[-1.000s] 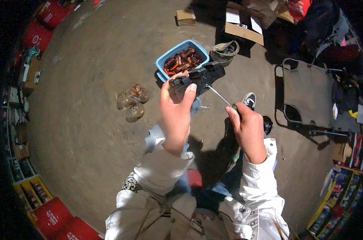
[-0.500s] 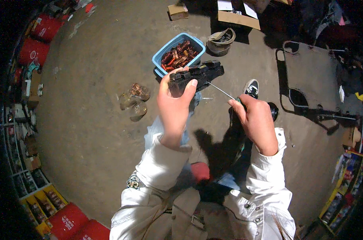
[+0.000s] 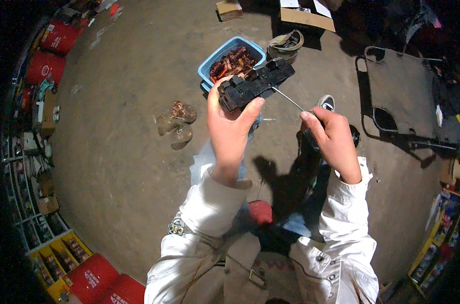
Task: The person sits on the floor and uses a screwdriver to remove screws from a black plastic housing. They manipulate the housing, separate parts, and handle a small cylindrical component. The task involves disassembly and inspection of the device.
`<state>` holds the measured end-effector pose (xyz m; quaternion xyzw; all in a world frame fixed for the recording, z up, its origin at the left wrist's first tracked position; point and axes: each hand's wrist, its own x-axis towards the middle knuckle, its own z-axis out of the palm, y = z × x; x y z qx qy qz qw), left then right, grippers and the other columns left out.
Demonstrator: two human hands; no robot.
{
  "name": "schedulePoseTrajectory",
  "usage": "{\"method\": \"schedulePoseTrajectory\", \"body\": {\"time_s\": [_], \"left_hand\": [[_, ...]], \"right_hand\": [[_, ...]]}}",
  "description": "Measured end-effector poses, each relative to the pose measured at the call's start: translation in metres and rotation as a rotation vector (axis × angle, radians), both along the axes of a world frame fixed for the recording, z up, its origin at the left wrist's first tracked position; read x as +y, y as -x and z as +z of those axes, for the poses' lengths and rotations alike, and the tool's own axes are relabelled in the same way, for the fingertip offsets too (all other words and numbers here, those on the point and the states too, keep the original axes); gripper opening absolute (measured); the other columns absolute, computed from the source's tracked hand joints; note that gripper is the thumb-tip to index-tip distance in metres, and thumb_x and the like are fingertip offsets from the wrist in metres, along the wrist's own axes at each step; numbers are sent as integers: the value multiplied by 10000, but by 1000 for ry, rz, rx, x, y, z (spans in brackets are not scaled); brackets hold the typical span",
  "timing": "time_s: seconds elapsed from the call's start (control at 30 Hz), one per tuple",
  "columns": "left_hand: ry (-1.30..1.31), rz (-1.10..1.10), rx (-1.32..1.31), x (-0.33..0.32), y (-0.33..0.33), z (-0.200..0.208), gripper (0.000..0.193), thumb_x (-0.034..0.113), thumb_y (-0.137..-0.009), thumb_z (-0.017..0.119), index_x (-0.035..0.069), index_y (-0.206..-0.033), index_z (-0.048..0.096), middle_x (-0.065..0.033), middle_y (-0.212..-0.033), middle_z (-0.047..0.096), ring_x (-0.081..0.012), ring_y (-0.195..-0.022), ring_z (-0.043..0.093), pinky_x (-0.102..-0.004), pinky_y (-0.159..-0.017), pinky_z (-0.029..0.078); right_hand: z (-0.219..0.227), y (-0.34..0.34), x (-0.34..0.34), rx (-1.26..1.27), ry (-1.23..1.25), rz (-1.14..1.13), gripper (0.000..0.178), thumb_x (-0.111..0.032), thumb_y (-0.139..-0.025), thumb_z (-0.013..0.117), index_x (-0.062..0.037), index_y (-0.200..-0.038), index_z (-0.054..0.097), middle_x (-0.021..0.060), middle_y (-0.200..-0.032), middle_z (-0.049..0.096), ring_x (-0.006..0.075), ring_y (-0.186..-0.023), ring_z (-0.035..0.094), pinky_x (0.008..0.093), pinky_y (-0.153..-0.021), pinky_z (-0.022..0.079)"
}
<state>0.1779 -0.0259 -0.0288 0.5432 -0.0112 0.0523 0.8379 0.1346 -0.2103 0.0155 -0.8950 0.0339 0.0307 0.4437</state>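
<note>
1. Landmark: a blue rectangular plastic tub (image 3: 215, 51) on the floor, filled with reddish-brown scraps.
2. A long, black, plastic-looking block (image 3: 255, 86) is held up on the near side of the tub, overlapping its near edge in view. Surface matt and uneven: raised square housings, notches and recesses along its length. Lies aslant, right end pointing farther from the person than the left.
3. Left hand (image 3: 227, 121), nearer the person than the tub, grips the block's left end, thumb on the near side, fingers behind.
4. Right hand (image 3: 334, 134), right of the tub and nearer, is closed round a tool with a thin, straight, silvery metal shaft (image 3: 288, 98); handle mostly hidden. Tip meets the block's near long side; cannot tell whether it is inserted.
5. Clear, plastic-looking containers (image 3: 165, 124) with copper-coloured contents stand left of the tub, nearer the person.
</note>
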Motion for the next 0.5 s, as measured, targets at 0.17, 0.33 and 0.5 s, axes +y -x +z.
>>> {"method": "schedulePoseTrajectory", "body": {"time_s": [0.17,0.33,0.5], "left_hand": [[60,-2,-41,-1,1,4,614,-99,-757,697,6,-1292,417,-89,-1207,559,-166,-1093,560,-306,-939,461],[91,7,94,5,-3,5,606,-96,-772,688,12,-1298,408,-89,-1209,554,-165,-1098,554,-298,-926,467],[221,104,156,5,-1,3,547,-99,-802,661,20,-1278,420,-92,-1219,552,-162,-1075,559,-297,-908,473]], "right_hand": [[-7,-1,12,-75,-119,-49,302,-245,-934,584,14,-785,621,162,-617,577,270,-526,537,337,-535,426],[-10,3,27,-239,11,-51,159,-174,-902,621,-46,-992,592,163,-721,623,351,-625,613,374,-545,462],[-20,3,38,-478,184,5,175,-94,-847,678,-43,-1003,616,121,-741,595,276,-591,593,328,-534,459]]}}
